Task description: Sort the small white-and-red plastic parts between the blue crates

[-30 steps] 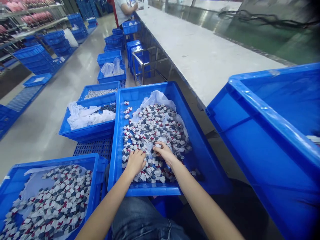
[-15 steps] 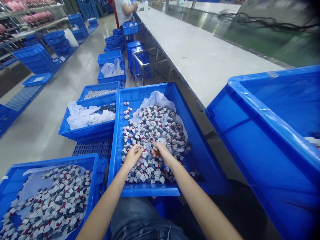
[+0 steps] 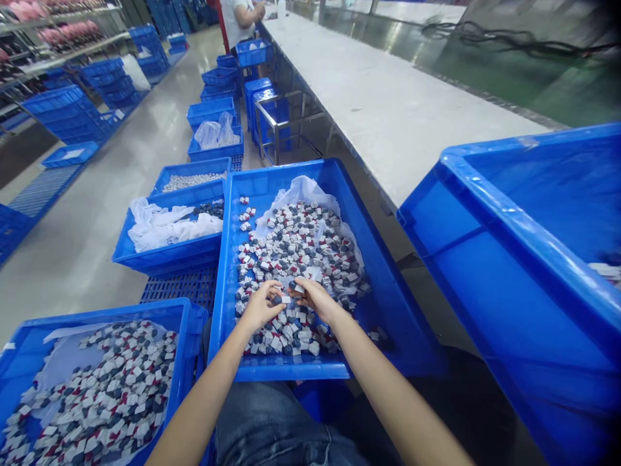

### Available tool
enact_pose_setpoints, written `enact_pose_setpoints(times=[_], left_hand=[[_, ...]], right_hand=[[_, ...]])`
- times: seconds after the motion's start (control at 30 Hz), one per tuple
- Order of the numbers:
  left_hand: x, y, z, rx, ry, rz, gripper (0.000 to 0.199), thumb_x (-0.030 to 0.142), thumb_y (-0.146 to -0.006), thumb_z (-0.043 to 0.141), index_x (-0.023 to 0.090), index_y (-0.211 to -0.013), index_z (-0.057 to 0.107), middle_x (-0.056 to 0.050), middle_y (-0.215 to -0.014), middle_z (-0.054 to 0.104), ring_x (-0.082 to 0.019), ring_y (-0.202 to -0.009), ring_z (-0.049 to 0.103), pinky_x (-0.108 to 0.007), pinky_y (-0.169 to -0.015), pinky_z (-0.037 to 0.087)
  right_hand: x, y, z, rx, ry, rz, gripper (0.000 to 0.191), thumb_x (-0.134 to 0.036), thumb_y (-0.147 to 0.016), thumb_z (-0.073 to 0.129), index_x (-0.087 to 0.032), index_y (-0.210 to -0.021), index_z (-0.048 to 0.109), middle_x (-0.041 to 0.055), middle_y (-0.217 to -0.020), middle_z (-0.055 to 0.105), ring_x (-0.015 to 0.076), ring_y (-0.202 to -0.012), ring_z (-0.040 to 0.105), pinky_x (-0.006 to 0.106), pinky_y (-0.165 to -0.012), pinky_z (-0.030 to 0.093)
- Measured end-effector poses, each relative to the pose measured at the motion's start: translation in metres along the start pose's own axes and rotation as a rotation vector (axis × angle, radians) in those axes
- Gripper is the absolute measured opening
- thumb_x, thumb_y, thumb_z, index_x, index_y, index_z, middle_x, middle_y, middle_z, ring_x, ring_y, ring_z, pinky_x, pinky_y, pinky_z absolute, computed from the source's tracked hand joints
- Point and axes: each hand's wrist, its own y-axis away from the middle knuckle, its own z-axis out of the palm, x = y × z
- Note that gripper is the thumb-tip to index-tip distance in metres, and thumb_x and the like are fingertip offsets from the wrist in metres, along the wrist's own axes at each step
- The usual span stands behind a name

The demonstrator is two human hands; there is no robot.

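In front of me a blue plastic crate (image 3: pixel 291 372) holds a heap of small white, dark grey and red plastic parts (image 3: pixel 310 233), partly on a thin white plastic bag (image 3: pixel 303 188). Over the near half of the heap, my left hand (image 3: pixel 263 305) pinches a small white and dark plastic part (image 3: pixel 285 299) between thumb and fingers. Close by on the right, my right hand (image 3: pixel 313 298) is closed on another small white and dark part (image 3: pixel 297 288). The two hands are only a little apart. Their lower fingers are partly hidden.
A crate of similar parts (image 3: pixel 182 317) stands at my lower left. Another crate (image 3: pixel 145 255) with white bags lies farther left. A large tilted blue crate (image 3: pixel 485 259) rises at the right, beside a long white table (image 3: pixel 369 97). A person (image 3: pixel 242 19) stands at the far end.
My left hand has turned and its thumb has extended to the right, bringing a white part into view. My right hand has shifted slightly, still closed.
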Motion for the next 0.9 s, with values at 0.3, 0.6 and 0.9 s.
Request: enact_pose_setpoints(times=[0.3,0.6,0.9], left_hand=[[0.006,0.005,-0.001,0.05,-0.114,0.155,0.047,0.017,-0.069,0.057,0.024,-0.113,0.043,-0.002,-0.094,0.061,-0.016,-0.09,0.058,-0.031,-0.078,0.049],[0.01,0.009,-0.005,0.011,-0.295,0.328,0.042,0.022,-0.076,0.052,0.027,-0.118,0.045,-0.005,-0.102,0.058,-0.019,-0.099,0.051,-0.038,-0.087,0.043],[0.009,0.009,-0.002,-0.026,-0.237,0.288,0.026,0.022,-0.074,0.053,0.024,-0.1,0.055,-0.003,-0.094,0.054,-0.013,-0.073,0.054,-0.026,-0.065,0.05]], right_hand=[[0.003,0.005,0.008,-0.106,0.109,-0.013,0.023,-0.036,-0.079,0.047,-0.018,-0.077,0.061,0.0012,-0.076,0.062,0.0128,-0.074,0.056,0.019,-0.058,0.045],[0.002,0.009,0.009,-0.221,0.09,0.028,0.026,-0.042,-0.081,0.047,-0.021,-0.089,0.061,0.0014,-0.082,0.061,0.0116,-0.065,0.056,0.021,-0.057,0.048],[0.002,0.013,0.016,-0.332,0.125,0.059,0.054,-0.06,-0.084,0.024,-0.018,-0.09,0.058,0.0036,-0.068,0.058,0.0131,-0.06,0.057,0.027,-0.061,0.051]])
